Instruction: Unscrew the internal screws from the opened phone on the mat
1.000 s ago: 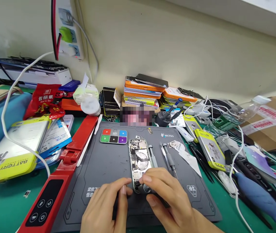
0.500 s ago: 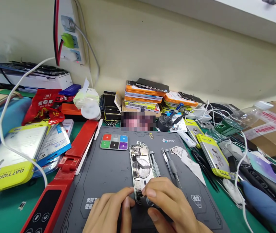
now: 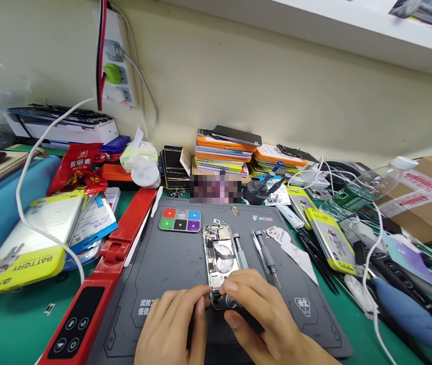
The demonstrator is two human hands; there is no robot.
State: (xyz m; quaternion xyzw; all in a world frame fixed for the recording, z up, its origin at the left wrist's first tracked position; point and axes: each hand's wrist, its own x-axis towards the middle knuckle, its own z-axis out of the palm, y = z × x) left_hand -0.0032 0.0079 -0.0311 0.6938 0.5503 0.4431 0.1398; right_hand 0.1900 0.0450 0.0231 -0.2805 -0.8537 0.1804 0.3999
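Observation:
An opened phone (image 3: 220, 253) lies lengthwise on the dark grey repair mat (image 3: 170, 263), its inner parts showing. My left hand (image 3: 173, 327) rests at the phone's near end, fingers curled, the index tip against the lower left corner. My right hand (image 3: 261, 317) is closed round a small dark round part (image 3: 229, 302) at the phone's near end, thumb and forefinger pinching it. A grey screwdriver (image 3: 240, 251) lies right beside the phone, tweezers (image 3: 265, 253) a little further right.
A red folding device (image 3: 102, 284) lies left of the mat, battery boxes (image 3: 29, 248) beyond it. A coloured screw tray (image 3: 180, 220) sits at the mat's far edge. Stacked phone boxes (image 3: 223, 149), cables, a clear bottle (image 3: 367, 185) and a blue tool (image 3: 409, 314) crowd the right.
Both hands stay at the phone's near end with hardly any shift. The view has tilted and swung slightly, so the bench appears a little further right.

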